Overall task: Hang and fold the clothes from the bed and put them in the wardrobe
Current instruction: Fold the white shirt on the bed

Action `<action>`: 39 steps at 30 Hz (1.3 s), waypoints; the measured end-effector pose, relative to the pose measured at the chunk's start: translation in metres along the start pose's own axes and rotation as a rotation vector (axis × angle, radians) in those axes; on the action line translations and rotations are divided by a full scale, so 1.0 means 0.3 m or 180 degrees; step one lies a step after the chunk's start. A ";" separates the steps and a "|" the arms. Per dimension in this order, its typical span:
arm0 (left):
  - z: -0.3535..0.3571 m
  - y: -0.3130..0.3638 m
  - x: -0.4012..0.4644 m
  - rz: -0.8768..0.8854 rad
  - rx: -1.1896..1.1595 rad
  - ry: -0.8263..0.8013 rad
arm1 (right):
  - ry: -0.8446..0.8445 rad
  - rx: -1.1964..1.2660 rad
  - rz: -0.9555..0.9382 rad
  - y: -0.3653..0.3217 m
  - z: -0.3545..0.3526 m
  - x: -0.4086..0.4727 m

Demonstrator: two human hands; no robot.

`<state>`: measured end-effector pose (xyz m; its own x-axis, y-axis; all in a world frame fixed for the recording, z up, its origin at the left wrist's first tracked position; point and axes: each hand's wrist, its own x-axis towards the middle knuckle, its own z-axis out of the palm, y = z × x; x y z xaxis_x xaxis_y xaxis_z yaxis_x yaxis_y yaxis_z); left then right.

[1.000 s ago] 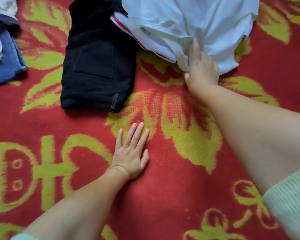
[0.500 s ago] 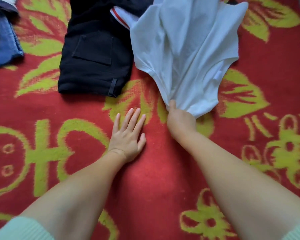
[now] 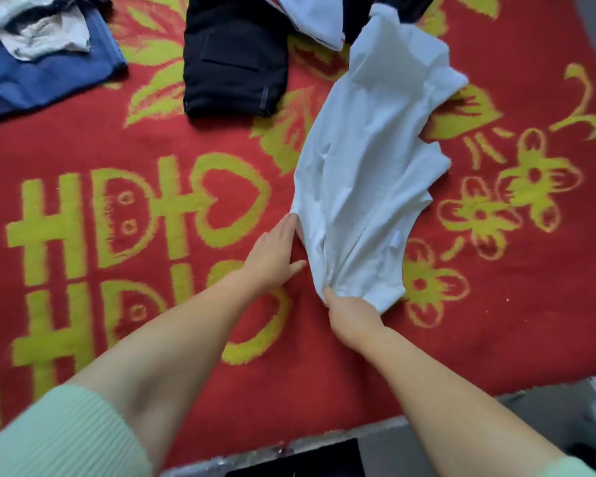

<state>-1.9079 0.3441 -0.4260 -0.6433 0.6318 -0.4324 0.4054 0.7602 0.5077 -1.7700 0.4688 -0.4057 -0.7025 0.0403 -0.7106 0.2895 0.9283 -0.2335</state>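
A white shirt [image 3: 369,173] lies stretched out and wrinkled on the red and yellow bed cover [image 3: 117,139]. My right hand [image 3: 350,316] grips the bunched near end of the shirt. My left hand [image 3: 272,256] lies flat on the cover, its straight fingertips touching the shirt's left edge. Folded black trousers [image 3: 231,60] sit at the back, middle. A white garment with a red stripe [image 3: 310,15] lies partly under the shirt's far end.
Blue jeans [image 3: 42,74] with a grey-white garment [image 3: 38,32] on top lie at the back left. The bed's near edge [image 3: 358,432] runs along the bottom, with a dark object and floor below it.
My right hand has dragged the white shirt toward me across the cover. My left hand has shifted right, and its fingertips now touch the shirt's edge. The view has pulled back to show the bed edge.
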 end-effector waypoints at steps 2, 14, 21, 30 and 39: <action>0.021 0.019 -0.062 -0.0054 0.0315 -0.0028 | -0.0145 -0.0001 -0.0185 -0.033 0.037 -0.063; -0.167 -0.036 -0.405 -0.0067 0.2083 -0.0673 | -0.0459 0.0614 -0.0237 -0.095 -0.099 -0.390; -0.351 0.050 -0.571 0.0441 0.1112 0.0923 | 0.1209 0.1274 -0.0078 -0.031 -0.407 -0.472; -0.607 0.404 -0.804 0.0226 -0.0478 0.2310 | 0.1535 0.1127 -0.0549 -0.050 -0.685 -0.783; -0.860 0.654 -1.066 0.0347 -0.1212 0.2098 | 0.2268 0.0127 -0.0634 -0.152 -0.884 -1.063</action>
<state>-1.7902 0.2523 0.0043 -0.9151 0.3886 0.1076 0.3138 0.5188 0.7952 -1.7315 0.5115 0.0075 -0.9920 0.1153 -0.0522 0.1262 0.9294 -0.3467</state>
